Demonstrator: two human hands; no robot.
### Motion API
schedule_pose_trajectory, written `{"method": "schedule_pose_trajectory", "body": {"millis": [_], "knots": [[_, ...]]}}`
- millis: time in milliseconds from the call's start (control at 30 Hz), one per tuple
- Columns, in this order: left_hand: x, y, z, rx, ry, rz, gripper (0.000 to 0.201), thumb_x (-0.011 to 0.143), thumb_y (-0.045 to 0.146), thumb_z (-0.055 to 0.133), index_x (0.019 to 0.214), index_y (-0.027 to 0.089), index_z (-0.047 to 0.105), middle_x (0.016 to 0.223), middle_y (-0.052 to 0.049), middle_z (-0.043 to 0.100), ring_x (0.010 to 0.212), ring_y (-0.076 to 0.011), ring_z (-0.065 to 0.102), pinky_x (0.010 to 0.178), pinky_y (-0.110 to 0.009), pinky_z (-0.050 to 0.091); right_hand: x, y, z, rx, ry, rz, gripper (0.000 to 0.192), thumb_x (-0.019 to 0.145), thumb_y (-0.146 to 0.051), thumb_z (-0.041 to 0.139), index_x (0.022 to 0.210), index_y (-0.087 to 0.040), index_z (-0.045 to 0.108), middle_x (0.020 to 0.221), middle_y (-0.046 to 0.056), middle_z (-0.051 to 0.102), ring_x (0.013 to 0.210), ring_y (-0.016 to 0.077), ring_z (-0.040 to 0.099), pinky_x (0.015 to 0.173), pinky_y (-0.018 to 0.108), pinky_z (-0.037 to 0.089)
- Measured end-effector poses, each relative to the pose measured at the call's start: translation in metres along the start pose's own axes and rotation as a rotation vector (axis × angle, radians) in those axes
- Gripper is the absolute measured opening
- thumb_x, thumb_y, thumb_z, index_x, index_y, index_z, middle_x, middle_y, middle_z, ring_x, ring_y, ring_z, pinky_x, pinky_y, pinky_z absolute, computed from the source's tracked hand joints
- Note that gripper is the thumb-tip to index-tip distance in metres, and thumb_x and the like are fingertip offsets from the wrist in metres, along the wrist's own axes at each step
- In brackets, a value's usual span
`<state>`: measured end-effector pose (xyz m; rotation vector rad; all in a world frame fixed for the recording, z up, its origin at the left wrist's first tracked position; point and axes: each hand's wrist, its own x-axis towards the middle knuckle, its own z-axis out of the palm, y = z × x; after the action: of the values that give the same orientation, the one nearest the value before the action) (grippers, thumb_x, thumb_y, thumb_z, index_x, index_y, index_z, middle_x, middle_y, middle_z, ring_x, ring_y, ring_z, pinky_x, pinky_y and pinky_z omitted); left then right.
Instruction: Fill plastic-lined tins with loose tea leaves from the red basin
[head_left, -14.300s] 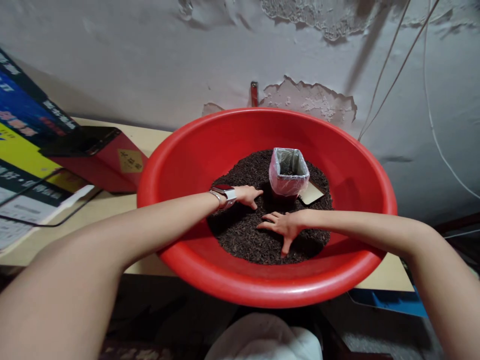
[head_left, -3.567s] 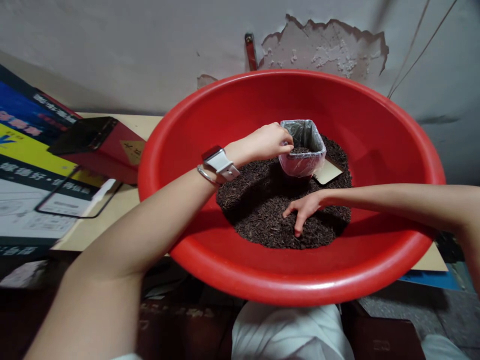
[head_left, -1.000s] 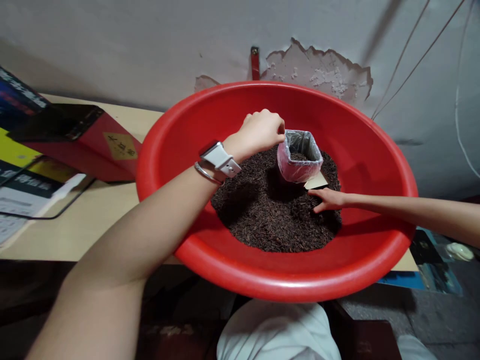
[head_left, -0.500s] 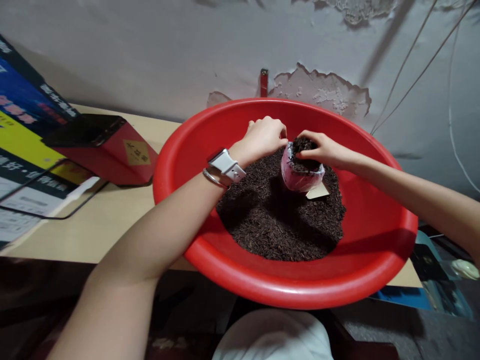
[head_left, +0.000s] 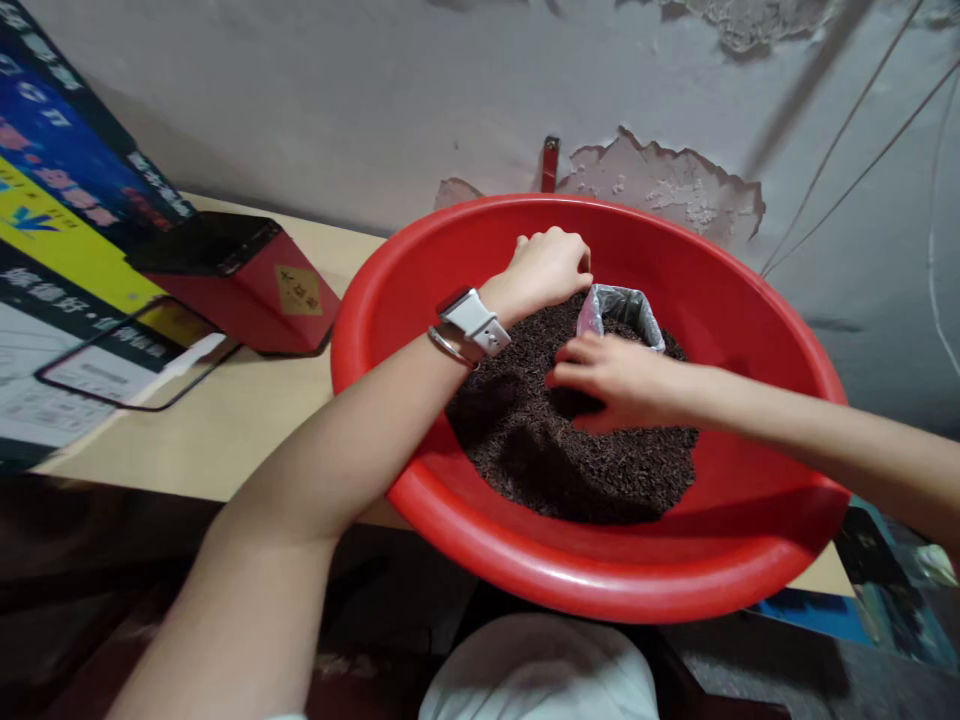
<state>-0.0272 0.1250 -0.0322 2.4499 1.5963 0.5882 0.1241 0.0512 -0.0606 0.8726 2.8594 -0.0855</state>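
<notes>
White cloth [head_left: 536,670] fills the bottom edge nearest the camera, just under the front rim of a big red basin [head_left: 600,585] that sits on a pale wooden bench [head_left: 225,420]. Both forearms reach over that rim from below. A heap of dark loose leaves [head_left: 570,470] covers the bottom of the basin. The right hand [head_left: 619,382] lies low on the heap with its fingers stretched toward the left and slightly curled, palm down on the leaves; whether it holds any cannot be told. Just behind it stands a small container lined with a clear plastic bag [head_left: 622,308], upright in the leaves, its front hidden by the right hand and only its open top in view. The left hand [head_left: 551,268], with a white-strapped watch [head_left: 475,320] and a thin bangle [head_left: 448,350] on its wrist, is curled into a loose fist at the left edge of the bag, its fingertips at or pinching the rim there. To the left of the basin, on the bench, lies a red tin [head_left: 240,285] with a dark top and a yellow label, and beyond that a blue and yellow printed box [head_left: 67,210]. Behind everything rises a grey wall [head_left: 360,90] with flaking paint and thin cables running across its right side.
</notes>
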Motion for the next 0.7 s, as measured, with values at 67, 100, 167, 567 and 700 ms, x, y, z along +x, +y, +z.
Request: {"method": "schedule_pose_trajectory", "body": {"millis": [67,100,167,567,700], "knots": [[-0.002,0.003,-0.002,0.007,-0.009,-0.008,0.029,0.088,0.026,0.057,0.110,0.016,0.073,0.111,-0.011,0.071,0.115,-0.0306,0.058,0.104,-0.048,0.038,-0.003,-0.018,0.028,-0.055,-0.201,-0.150,0.095,0.066,-0.036,0.085,0.149,-0.024,0.041,0.157,0.020,0.028,0.141,0.0445,0.029,0.105,0.063,0.037],[-0.002,0.003,-0.002,0.010,-0.016,-0.011,0.029,0.089,0.026,0.057,0.110,0.016,0.073,0.111,-0.011,0.070,0.116,-0.0306,0.058,0.105,-0.048,0.037,-0.003,-0.024,0.042,-0.083,-0.290,-0.205,0.109,0.062,-0.036,0.088,0.154,-0.026,0.032,0.162,0.021,0.015,0.145,0.0476,0.018,0.104,0.067,0.035],[-0.001,0.002,-0.001,0.013,-0.028,-0.013,0.029,0.089,0.026,0.057,0.111,0.016,0.073,0.113,-0.011,0.070,0.118,-0.0313,0.056,0.105,-0.048,0.036,0.002,-0.030,0.066,-0.122,-0.419,-0.299,0.124,0.057,-0.034,0.091,0.158,-0.028,0.019,0.164,0.021,-0.003,0.148,0.0487,0.002,0.104,0.073,0.030],[0.001,0.001,0.003,0.006,-0.053,-0.009,0.032,0.089,0.026,0.058,0.116,0.017,0.072,0.114,-0.011,0.069,0.119,-0.0321,0.056,0.106,-0.050,0.034,0.054,-0.019,0.108,0.069,-0.415,-0.259,0.107,0.063,-0.037,0.088,0.154,-0.024,0.031,0.154,0.024,0.032,0.141,0.0460,0.031,0.105,0.061,0.039],[0.001,0.002,0.005,0.010,-0.059,0.003,0.031,0.088,0.027,0.059,0.115,0.017,0.072,0.113,-0.011,0.069,0.118,-0.0318,0.056,0.106,-0.049,0.034,0.034,-0.014,0.099,0.029,-0.415,-0.252,0.079,0.074,-0.031,0.080,0.145,-0.019,0.048,0.137,0.022,0.052,0.121,0.0371,0.057,0.099,0.047,0.046]]}}
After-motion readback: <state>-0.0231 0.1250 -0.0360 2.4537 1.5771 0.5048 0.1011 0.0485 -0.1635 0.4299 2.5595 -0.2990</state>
